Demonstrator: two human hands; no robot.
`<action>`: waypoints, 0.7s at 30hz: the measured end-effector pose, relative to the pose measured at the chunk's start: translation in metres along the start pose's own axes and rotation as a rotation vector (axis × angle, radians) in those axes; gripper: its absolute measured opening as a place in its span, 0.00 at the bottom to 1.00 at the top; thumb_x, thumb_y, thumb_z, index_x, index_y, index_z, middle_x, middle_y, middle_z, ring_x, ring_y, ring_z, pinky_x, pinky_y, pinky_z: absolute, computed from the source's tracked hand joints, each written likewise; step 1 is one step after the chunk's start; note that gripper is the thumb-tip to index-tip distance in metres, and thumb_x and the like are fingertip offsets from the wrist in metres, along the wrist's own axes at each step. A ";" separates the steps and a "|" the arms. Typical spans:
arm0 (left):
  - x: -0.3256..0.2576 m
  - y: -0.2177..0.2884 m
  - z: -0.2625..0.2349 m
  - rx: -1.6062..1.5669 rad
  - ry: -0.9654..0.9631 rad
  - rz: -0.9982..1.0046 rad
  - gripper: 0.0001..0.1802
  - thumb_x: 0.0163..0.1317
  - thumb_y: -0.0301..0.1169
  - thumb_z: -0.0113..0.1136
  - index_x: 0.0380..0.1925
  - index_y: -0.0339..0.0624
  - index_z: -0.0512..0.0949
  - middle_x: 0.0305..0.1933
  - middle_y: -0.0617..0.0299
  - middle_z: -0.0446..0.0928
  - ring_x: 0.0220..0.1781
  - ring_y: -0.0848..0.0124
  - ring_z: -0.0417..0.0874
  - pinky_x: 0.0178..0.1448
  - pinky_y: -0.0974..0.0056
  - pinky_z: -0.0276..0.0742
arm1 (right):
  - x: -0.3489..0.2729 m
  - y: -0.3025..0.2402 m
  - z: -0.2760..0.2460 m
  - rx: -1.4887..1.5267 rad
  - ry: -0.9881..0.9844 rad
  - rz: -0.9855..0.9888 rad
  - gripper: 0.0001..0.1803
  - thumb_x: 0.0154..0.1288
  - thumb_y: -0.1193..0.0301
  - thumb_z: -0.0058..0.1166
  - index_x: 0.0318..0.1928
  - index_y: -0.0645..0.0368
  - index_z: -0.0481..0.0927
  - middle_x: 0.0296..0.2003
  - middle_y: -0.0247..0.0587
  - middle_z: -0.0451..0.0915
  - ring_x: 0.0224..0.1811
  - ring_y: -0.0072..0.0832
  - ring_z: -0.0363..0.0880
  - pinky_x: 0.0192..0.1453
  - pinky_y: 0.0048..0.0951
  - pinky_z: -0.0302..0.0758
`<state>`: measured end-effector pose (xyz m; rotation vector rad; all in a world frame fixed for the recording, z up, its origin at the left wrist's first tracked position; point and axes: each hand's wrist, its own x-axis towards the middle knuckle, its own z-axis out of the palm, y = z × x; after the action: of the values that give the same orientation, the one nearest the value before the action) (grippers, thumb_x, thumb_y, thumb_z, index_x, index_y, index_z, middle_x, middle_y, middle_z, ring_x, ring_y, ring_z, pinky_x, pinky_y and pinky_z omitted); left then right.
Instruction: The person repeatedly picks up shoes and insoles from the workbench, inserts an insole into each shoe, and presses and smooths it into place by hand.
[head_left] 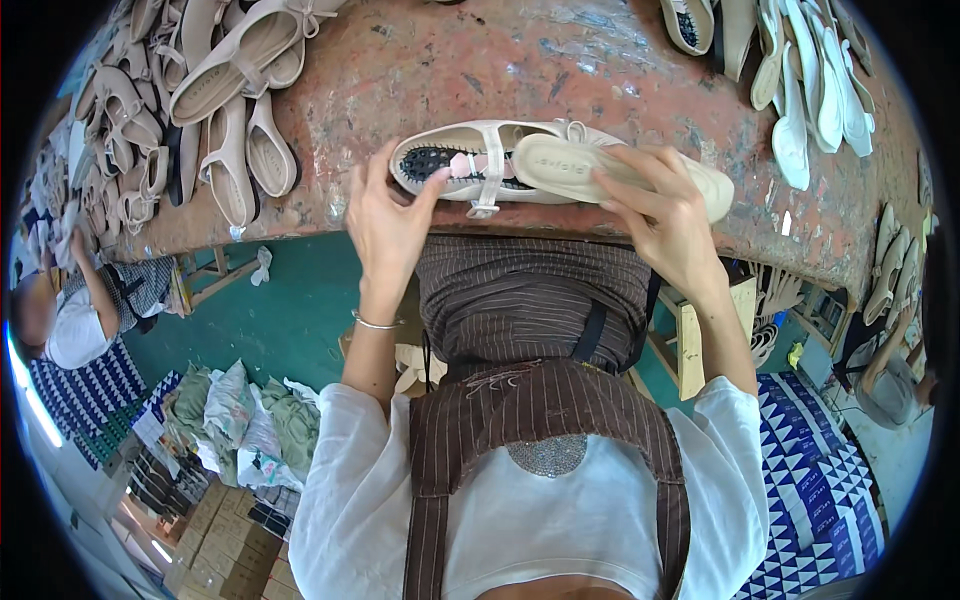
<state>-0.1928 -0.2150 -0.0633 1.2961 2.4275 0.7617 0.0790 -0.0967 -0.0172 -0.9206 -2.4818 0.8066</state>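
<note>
A beige strapped flat shoe lies sideways on the table near its front edge, heel to the left. Inside it a dark bottom with a pink piece along the middle is exposed. My left hand grips the heel, thumb inside the opening and fingers around the outside. Between the thumb and fingers of my right hand is a pale beige insole. It slants over the toe half of the shoe, one end just above the opening and the other beyond the toe. The insole covers most of the toe.
The worn reddish worktable carries a heap of beige shoes at left and pale insoles at right, beside a few more shoes. Other people work at both sides. Cloth bundles and boxes stand behind.
</note>
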 end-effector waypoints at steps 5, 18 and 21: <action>-0.007 0.000 -0.002 -0.206 -0.029 -0.007 0.45 0.42 0.38 0.83 0.61 0.32 0.73 0.44 0.54 0.70 0.35 0.66 0.81 0.41 0.62 0.82 | 0.032 -0.007 0.049 0.057 -0.033 -0.152 0.14 0.48 0.79 0.64 0.40 0.62 0.87 0.49 0.44 0.83 0.51 0.41 0.79 0.57 0.41 0.76; 0.003 -0.025 0.017 -0.456 0.070 -0.027 0.27 0.49 0.32 0.80 0.47 0.28 0.81 0.37 0.62 0.74 0.29 0.77 0.78 0.27 0.72 0.77 | 0.060 -0.029 0.093 0.109 -0.176 -0.132 0.14 0.50 0.83 0.61 0.39 0.63 0.88 0.47 0.45 0.85 0.51 0.44 0.81 0.55 0.40 0.79; 0.010 -0.027 0.023 -0.658 0.068 -0.205 0.16 0.55 0.28 0.75 0.41 0.29 0.83 0.31 0.65 0.74 0.23 0.81 0.75 0.22 0.74 0.71 | 0.060 -0.030 0.097 0.077 -0.193 -0.122 0.15 0.50 0.83 0.61 0.41 0.62 0.88 0.49 0.45 0.84 0.52 0.43 0.80 0.56 0.39 0.79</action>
<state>-0.2055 -0.2120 -0.0972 0.7603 2.0304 1.3964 -0.0281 -0.1121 -0.0647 -0.6857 -2.6203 0.9823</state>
